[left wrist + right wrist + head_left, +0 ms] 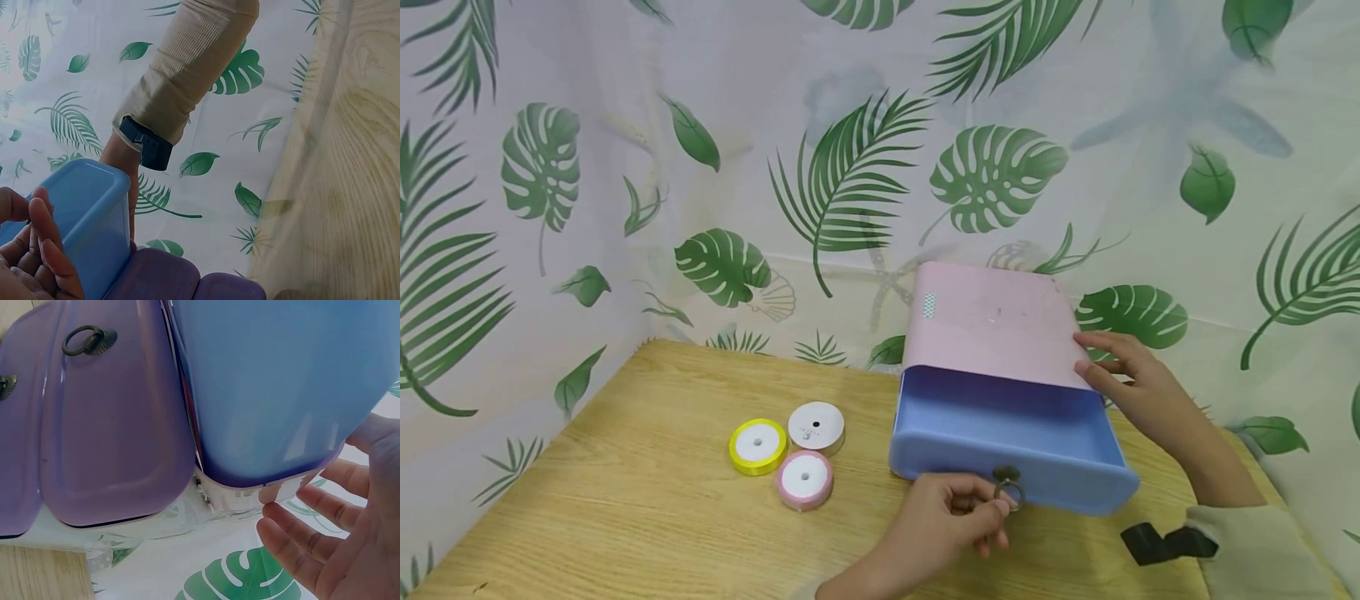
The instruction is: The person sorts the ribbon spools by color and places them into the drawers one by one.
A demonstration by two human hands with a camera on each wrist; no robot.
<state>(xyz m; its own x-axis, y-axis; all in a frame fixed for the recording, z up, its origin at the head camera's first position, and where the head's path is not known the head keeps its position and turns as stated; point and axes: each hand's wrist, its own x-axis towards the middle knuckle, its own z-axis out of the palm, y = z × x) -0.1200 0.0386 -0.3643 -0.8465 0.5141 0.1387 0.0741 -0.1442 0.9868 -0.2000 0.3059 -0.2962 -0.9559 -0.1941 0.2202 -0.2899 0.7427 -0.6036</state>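
A small cabinet with a pink top point(992, 325) has its upper blue drawer point(1011, 429) pulled out, and the inside of the drawer shows bare. My left hand point(936, 517) pinches the metal ring handle point(1010, 493) on the drawer's front between thumb and finger. On the cabinet's right side rest the fingertips of my right hand point(1123, 379), the fingers extended along its edge. In the right wrist view, two purple drawers point(119, 419) with ring handles sit closed below the blue one.
Left of the cabinet on the wooden table point(647, 492) lie three ribbon spools: a yellow one point(736, 454), a white one point(827, 421) and a pink one point(805, 502). A leaf-patterned cloth point(737, 183) hangs behind. A black band point(1165, 546) is strapped at the right sleeve.
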